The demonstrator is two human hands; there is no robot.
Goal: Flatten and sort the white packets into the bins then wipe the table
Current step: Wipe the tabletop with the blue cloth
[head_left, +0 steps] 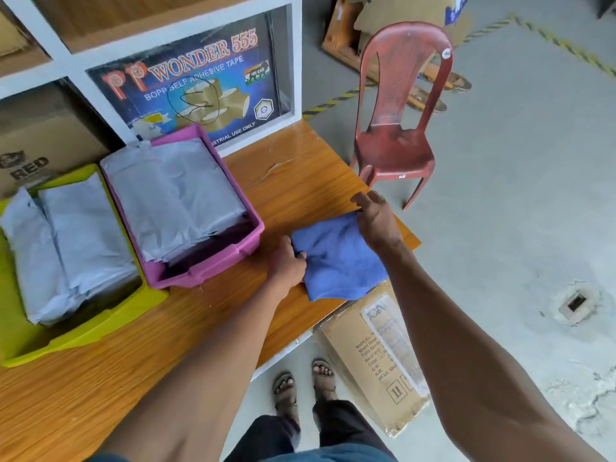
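A folded blue cloth (336, 258) lies near the right corner of the wooden table (186, 328). My left hand (287, 265) grips the cloth's left edge with curled fingers. My right hand (376, 218) pinches its far right corner. White packets (180, 195) lie stacked flat in the purple bin (213, 266). More white packets (66, 248) fill the yellow-green bin (83, 335) to its left.
A red plastic chair (396, 128) stands on the floor beyond the table's right end. A cardboard box (380, 355) leans under the table edge beside my feet. A tape carton (196, 81) sits in the shelf behind the bins.
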